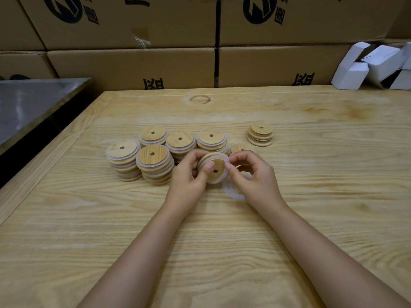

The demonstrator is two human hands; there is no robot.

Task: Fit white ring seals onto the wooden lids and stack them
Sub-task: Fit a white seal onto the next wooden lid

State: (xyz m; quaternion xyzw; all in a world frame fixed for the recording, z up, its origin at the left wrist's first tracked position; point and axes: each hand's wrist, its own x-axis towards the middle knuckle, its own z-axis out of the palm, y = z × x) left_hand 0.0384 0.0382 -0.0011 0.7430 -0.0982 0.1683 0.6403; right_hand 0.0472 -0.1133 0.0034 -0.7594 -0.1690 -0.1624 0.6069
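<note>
Above the middle of the worktop (200, 241), the left hand (189, 176) grips a wooden lid (214, 170), fingers curled round its rim; the right hand (255, 176) pinches a white ring seal (225, 159) partly stretched over it. The sealing step looks half done; next, the seal needs working fully round the rim, then the lid goes onto the finished stacks (153, 156) just left.

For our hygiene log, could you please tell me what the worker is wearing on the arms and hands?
Nothing is worn that I can see. The left hand and right hand are bare: no gloves, no rings visible. The left forearm and right forearm are bare to the frame's edge, with no sleeve, watch or bracelet.
</note>
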